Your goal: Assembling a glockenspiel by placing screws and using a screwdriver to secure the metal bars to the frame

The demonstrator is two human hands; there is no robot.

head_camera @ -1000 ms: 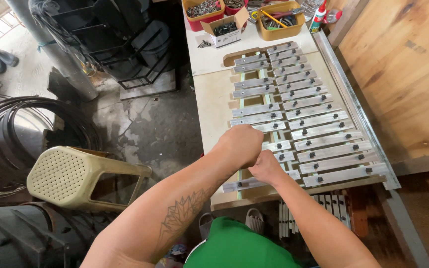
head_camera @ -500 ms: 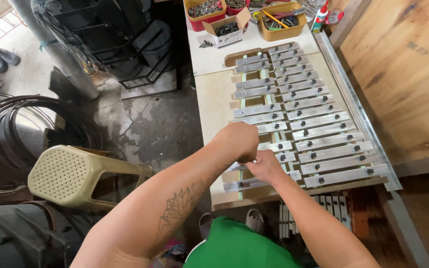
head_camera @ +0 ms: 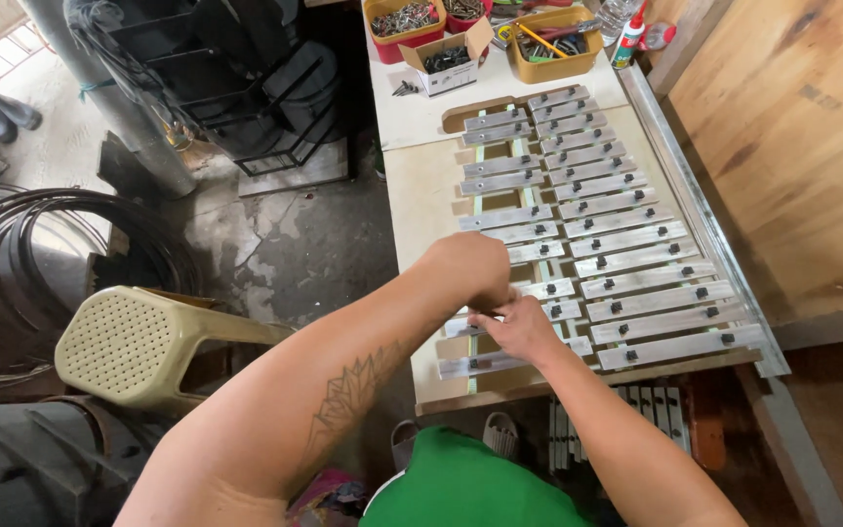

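While both hands meet over metal bar (head_camera: 512, 361), left hand (head_camera: 470, 265) fist closed, contents unclear; right hand (head_camera: 517, 330) fingers curled, pinching sth small.

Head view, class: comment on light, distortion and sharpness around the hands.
Head view: soft, even daylight, brightest on the floor at upper left; wide-lens bending curves the bench edge and stretches the forearms; the left hand and right hand on the metal bars look reasonably sharp, with no strong glare.
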